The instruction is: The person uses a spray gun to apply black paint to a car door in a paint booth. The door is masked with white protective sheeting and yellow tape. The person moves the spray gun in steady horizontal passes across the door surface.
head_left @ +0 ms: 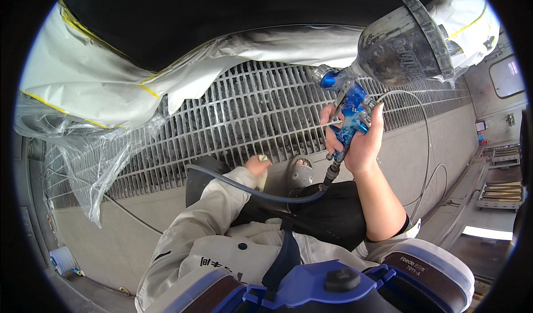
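In my right hand (365, 149) is a blue spray gun (352, 106), with my fingers wrapped round its handle. A large paint-smeared grey cup (397, 49) sits on top of the gun, tilted to the upper right. From the handle's lower end a blue-grey air hose (277, 198) curves left across my lap and over my left forearm. My left hand (257, 165) is closed near my left knee, on a small pale yellowish cloth (262, 178) that hangs below the fingers. A black panel (222, 5) lies ahead, edged by white masking sheet (94, 82).
Beneath the panel runs a metal floor grating (244, 102) beside a grey floor strip (111, 218). Clear plastic film (91, 163) hangs at the left. A thin hose (426, 146) loops on the right. Below me shows a respirator mask (327, 279) with blue parts.
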Demonstrator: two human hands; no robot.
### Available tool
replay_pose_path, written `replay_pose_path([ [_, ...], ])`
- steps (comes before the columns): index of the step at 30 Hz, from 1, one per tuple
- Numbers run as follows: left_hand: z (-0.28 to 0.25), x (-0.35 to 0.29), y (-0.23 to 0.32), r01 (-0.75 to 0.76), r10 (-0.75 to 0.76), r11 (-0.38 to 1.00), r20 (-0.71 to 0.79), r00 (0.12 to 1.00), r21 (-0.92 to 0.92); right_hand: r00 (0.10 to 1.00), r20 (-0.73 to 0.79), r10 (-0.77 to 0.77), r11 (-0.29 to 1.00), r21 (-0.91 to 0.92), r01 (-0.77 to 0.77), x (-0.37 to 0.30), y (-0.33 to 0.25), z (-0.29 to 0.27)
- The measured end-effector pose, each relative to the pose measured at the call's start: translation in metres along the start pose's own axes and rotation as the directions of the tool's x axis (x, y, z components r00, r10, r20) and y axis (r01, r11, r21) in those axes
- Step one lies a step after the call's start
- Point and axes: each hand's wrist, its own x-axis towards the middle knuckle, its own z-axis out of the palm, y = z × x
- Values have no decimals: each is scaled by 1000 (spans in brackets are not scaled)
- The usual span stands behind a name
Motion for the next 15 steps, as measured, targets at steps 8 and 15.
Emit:
replay_pose_path([
  [8, -2, 6, -9, 12, -12, 1000, 8, 1000, 5, 1000, 2, -1, 1000, 11, 1, -1, -2, -1],
  [15, -3, 10, -15, -4, 4, 1000, -14, 1000, 12, 1000, 23, -12, 999, 39, 11, 0, -2, 0],
])
